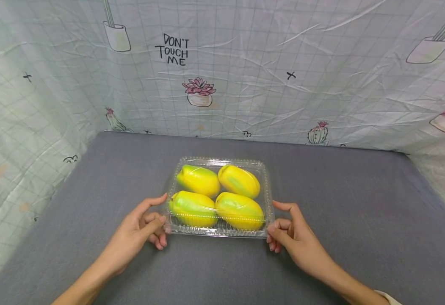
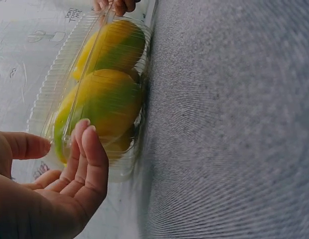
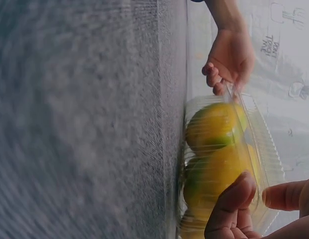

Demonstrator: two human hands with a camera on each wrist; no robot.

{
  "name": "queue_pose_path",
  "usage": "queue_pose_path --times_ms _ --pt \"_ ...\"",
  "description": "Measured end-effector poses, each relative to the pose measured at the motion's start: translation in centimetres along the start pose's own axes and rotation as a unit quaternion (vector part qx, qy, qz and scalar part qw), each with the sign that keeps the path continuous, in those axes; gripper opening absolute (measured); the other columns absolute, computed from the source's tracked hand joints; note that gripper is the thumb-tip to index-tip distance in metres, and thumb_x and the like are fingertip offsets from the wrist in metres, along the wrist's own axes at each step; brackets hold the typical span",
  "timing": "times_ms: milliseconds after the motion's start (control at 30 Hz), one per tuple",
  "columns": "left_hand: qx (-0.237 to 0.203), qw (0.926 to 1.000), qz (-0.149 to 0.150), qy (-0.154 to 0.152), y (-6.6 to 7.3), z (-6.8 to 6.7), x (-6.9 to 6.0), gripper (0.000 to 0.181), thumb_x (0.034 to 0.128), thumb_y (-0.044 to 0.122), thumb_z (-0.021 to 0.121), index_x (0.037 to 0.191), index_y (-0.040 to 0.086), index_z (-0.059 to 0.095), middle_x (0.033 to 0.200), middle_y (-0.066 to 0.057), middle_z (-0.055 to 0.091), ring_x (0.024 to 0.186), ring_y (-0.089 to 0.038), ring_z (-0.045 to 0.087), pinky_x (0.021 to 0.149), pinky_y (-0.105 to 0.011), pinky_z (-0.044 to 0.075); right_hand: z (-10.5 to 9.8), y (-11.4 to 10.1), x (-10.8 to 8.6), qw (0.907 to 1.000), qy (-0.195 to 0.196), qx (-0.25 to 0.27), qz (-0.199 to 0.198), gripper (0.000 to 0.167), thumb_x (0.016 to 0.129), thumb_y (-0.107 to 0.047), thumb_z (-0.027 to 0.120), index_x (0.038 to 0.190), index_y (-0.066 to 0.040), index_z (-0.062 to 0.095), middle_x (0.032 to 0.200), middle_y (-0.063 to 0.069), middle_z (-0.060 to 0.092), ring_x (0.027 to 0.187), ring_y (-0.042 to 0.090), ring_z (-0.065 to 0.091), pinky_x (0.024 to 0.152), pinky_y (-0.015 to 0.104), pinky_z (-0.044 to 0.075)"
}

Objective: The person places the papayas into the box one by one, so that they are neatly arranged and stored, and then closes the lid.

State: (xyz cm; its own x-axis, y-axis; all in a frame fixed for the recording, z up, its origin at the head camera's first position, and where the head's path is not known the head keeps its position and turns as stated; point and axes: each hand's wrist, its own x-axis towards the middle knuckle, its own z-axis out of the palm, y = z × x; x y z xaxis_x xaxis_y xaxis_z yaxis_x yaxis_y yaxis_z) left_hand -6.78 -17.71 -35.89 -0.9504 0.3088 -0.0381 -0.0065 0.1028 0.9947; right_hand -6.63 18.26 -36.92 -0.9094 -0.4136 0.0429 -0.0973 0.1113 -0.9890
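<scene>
A clear plastic clamshell box (image 1: 218, 233) with a ridged rim sits on the grey table, its lid over several yellow-green mangoes (image 1: 198, 181). At the box's near left corner, my left hand (image 1: 140, 224) holds the rim between thumb and fingers, its index finger along the left side. My right hand (image 1: 296, 237) pinches the near right corner in much the same way, index finger against the right side. Through the ridged wall, the left wrist view shows two mangoes (image 2: 102, 102) most plainly. The right wrist view has the rim between my right thumb (image 3: 284, 195) and fingers.
Grey cloth (image 1: 359, 212) covers the tabletop around the box. Behind it and at both sides hangs a pale checked curtain (image 1: 245, 63) printed with potted plants and lettering. The table's back edge meets this curtain.
</scene>
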Motion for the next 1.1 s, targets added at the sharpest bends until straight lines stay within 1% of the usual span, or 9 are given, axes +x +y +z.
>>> queue_pose_path --times_ms 133,267,433,567,733,867,1033,1100 --pt "-0.018 0.9998 0.0 -0.01 -0.2 0.0 0.0 0.052 0.0996 0.009 0.05 0.146 0.0 0.027 0.085 -0.03 0.057 0.063 -0.028 0.062 0.058 -0.041 0.055 0.2 0.1 0.0 0.9999 0.006 0.012 0.009 0.05 0.1 -0.009 0.05 0.14 -0.003 0.02 0.078 0.021 0.058 0.063 0.026 0.057 0.058 0.033 0.051" --pt "-0.03 0.9995 0.0 -0.006 -0.4 0.1 0.0 0.052 0.099 0.008 0.051 0.145 0.0 0.028 0.082 -0.027 0.06 0.063 -0.028 0.063 0.058 -0.04 0.055 0.3 0.1 0.0 0.9996 0.01 0.023 0.016 0.051 0.1 -0.009 0.049 0.14 -0.003 0.018 0.075 0.02 0.057 0.059 0.026 0.056 0.055 0.032 0.05" --pt "-0.033 0.9995 0.003 0.0 -0.7 0.2 0.0 0.052 0.0984 0.006 0.051 0.145 0.001 0.029 0.081 -0.025 0.06 0.064 -0.028 0.063 0.059 -0.041 0.055 0.5 0.3 0.0 0.9992 0.016 0.035 0.016 0.051 0.1 -0.008 0.048 0.14 -0.004 0.017 0.072 0.017 0.057 0.055 0.026 0.056 0.053 0.032 0.049" --pt "-0.041 0.9991 0.007 -0.007 -1.0 0.1 0.0 0.051 0.0985 0.004 0.049 0.145 0.001 0.027 0.081 -0.025 0.06 0.065 -0.03 0.063 0.059 -0.041 0.055 0.8 0.5 0.0 0.9984 0.021 0.052 0.009 0.05 0.1 -0.005 0.048 0.139 -0.003 0.017 0.071 0.015 0.056 0.054 0.023 0.056 0.051 0.03 0.048" --pt "-0.067 0.9975 -0.003 -0.023 -1.3 0.0 0.0 0.053 0.0973 -0.001 0.045 0.145 0.003 0.024 0.083 -0.025 0.059 0.066 -0.031 0.063 0.06 -0.042 0.054 1.0 0.8 -0.1 0.9975 0.03 0.064 -0.004 0.05 0.099 -0.001 0.047 0.139 -0.002 0.018 0.069 0.014 0.056 0.051 0.023 0.054 0.048 0.03 0.047" --pt "-0.079 0.9963 -0.009 -0.035 -1.5 -0.1 0.1 0.054 0.0979 -0.001 0.044 0.146 0.005 0.02 0.083 -0.025 0.06 0.064 -0.03 0.062 0.059 -0.041 0.054 1.1 0.9 -0.2 0.9974 0.035 0.063 -0.003 0.05 0.098 0.0 0.046 0.139 -0.003 0.019 0.068 0.015 0.056 0.051 0.022 0.054 0.048 0.03 0.046" --pt "-0.084 0.9956 -0.023 -0.034 -1.6 -0.1 0.1 0.054 0.0983 0.001 0.044 0.146 0.009 0.019 0.082 -0.024 0.06 0.062 -0.026 0.059 0.058 -0.038 0.052 1.2 1.1 -0.2 0.9971 0.032 0.066 -0.02 0.05 0.098 0.003 0.045 0.139 0.0 0.017 0.067 0.014 0.055 0.05 0.023 0.053 0.046 0.031 0.046" --pt "-0.083 0.9957 -0.022 -0.034 -1.6 0.0 0.1 0.054 0.0981 0.001 0.044 0.146 0.008 0.019 0.081 -0.023 0.06 0.061 -0.026 0.059 0.057 -0.037 0.052 1.2 1.2 -0.2 0.9969 0.032 0.067 -0.025 0.05 0.098 0.003 0.044 0.139 0.0 0.017 0.067 0.014 0.055 0.05 0.023 0.053 0.046 0.031 0.045"
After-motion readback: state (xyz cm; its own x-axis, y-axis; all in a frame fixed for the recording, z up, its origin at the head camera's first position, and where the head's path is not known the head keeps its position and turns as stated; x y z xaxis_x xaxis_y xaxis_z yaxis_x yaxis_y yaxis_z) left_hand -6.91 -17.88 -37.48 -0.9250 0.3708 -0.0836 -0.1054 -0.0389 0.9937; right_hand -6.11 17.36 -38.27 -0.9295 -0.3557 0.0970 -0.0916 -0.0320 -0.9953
